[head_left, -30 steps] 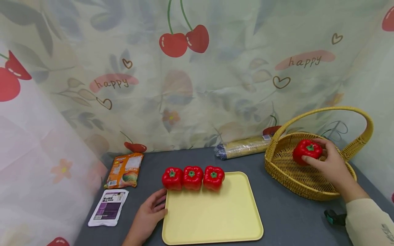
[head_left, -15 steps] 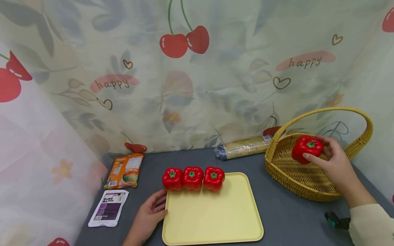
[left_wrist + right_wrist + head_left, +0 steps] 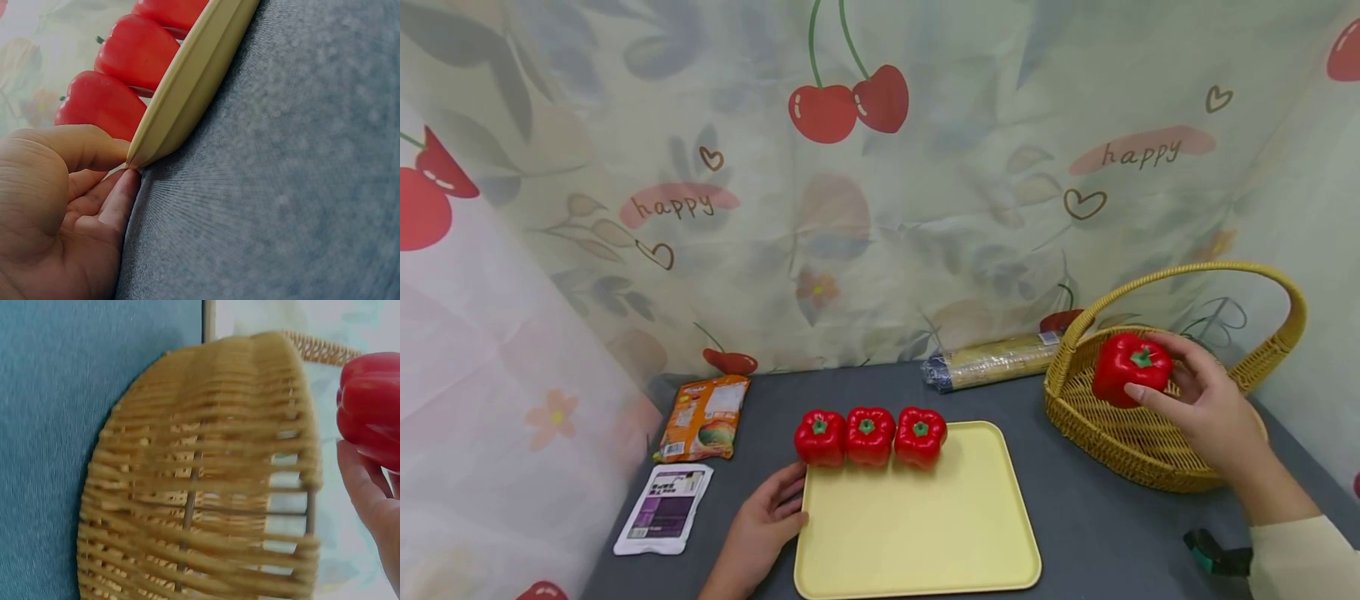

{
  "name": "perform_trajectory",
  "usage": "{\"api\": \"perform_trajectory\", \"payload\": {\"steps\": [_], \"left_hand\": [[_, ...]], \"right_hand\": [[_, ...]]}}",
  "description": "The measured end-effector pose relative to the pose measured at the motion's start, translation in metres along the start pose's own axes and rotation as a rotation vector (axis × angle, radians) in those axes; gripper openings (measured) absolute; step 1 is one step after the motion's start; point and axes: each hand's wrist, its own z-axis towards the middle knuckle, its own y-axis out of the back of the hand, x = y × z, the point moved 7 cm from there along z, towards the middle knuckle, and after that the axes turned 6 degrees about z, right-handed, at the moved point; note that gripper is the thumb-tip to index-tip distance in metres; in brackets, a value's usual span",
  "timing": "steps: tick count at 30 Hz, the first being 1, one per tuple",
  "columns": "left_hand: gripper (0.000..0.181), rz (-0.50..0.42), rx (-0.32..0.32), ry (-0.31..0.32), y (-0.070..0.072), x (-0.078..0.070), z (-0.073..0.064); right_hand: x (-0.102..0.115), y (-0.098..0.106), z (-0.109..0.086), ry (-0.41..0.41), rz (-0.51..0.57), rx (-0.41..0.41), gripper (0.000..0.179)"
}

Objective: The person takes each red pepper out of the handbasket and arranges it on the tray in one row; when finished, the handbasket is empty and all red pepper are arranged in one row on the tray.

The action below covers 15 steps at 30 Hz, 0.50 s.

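Observation:
In the head view, my right hand (image 3: pixel 1213 408) grips a red bell pepper (image 3: pixel 1132 371) with a green stem. It holds the pepper above the wicker basket (image 3: pixel 1138 471); the right wrist view shows the same pepper (image 3: pixel 375 412) raised beside the basket's rim. My left hand (image 3: pixel 763 525) is at the left edge of the yellow tray (image 3: pixel 917 533). Thumb and fingertips pinch the tray's rim in the left wrist view. Along the tray's far edge stand a left pepper (image 3: pixel 821 437), a middle pepper (image 3: pixel 870 437) and a right pepper (image 3: pixel 921 437), side by side.
An orange packet (image 3: pixel 703 418) and a white-and-purple pouch (image 3: pixel 664 509) lie at the left. A clear-wrapped bundle of thin sticks (image 3: pixel 992 363) lies at the back. A tall handle (image 3: pixel 1210 268) arches over the basket. A black-and-green object (image 3: pixel 1213 554) sits near the right sleeve.
My right hand has shifted the gripped pepper slightly up, then left, over the basket. The left hand, the tray and its row of peppers have not moved.

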Motion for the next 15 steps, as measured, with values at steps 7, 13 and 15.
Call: {"api": "perform_trajectory", "payload": {"steps": [7, 13, 15], "left_hand": [[0.07, 0.0, -0.002, 0.008, 0.0, 0.001, 0.0], [0.07, -0.008, -0.002, 0.004, 0.0, 0.0, 0.0], [0.069, -0.008, -0.001, -0.001, 0.0, 0.0, 0.0]], "right_hand": [[0.016, -0.018, -0.007, 0.063, 0.049, 0.033, 0.07], [0.028, -0.034, -0.012, 0.115, 0.139, 0.07, 0.074], [0.031, -0.039, -0.013, 0.133, 0.174, 0.086, 0.075]]}}
